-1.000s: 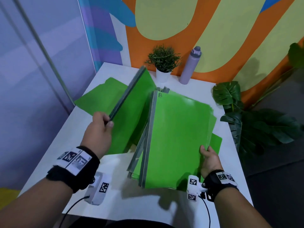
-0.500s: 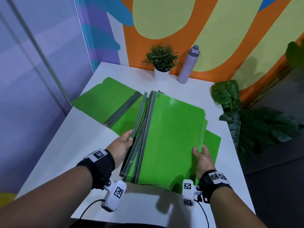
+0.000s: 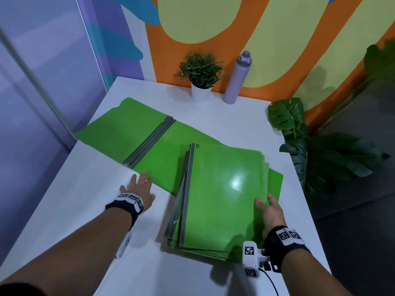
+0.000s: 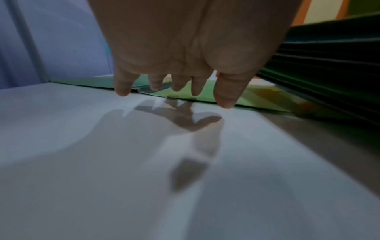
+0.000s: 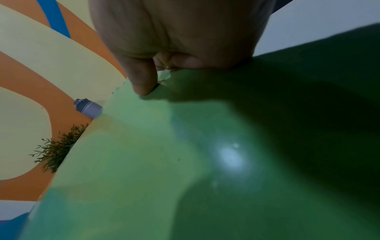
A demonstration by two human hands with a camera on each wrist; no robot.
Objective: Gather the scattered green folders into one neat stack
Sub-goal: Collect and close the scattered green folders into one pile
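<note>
A stack of green folders (image 3: pixel 222 195) with grey spines lies on the white table (image 3: pixel 64 210), its edges uneven. My right hand (image 3: pixel 268 208) grips the stack's right edge, thumb on the top cover (image 5: pixel 144 146). An opened green folder (image 3: pixel 132 129) with a grey spine lies flat at the back left, partly under the stack. My left hand (image 3: pixel 140 184) hovers over the table with fingers spread and straight, its fingertips (image 4: pixel 225 102) at the near edge of that opened folder (image 4: pixel 257 97). It holds nothing.
A small potted plant (image 3: pixel 201 75) and a lilac bottle (image 3: pixel 237 77) stand at the table's back edge by the painted wall. Large leafy plants (image 3: pixel 316 146) stand off the table's right side. A purple panel runs along the left.
My left hand let go of the stack's spine side and moved left toward the opened folder. The stack has settled flatter on the table, with my right hand still on its edge.
</note>
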